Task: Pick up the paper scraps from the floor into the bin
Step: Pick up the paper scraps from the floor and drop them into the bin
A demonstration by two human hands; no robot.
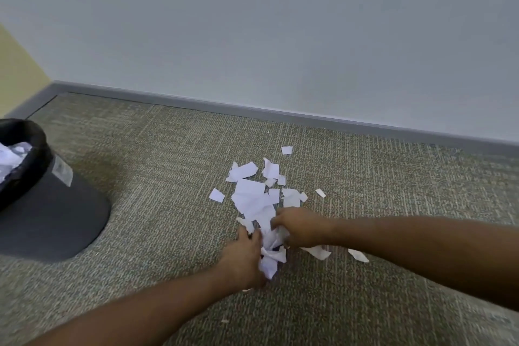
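Head view shows both hands low over the carpet, just below the middle of the frame. The left hand [247, 254] has its fingers curled round a crumpled wad of paper [271, 257], which bulges out at its right side. The right hand [299, 226] comes in from the right edge of the frame, its fingers bent and pinching white paper at the near end of the pile; its fingertips touch the same bunch that the left hand grips, so the two hands almost meet.

Above the hands, toward the middle of the frame, lie the paper scraps [252, 196], a loose scatter of torn white pieces overlapping one another on the floor [168, 177]. A few lie apart: one small piece [286, 150] nearer the wall, and two [358, 255] below the right forearm.

At the left edge of the frame stands the bin [56, 219], dark grey with a black liner folded over its rim and white paper already inside. It is well apart from the pile. A grey skirting board [280, 114] runs along the pale wall [280, 36] behind.
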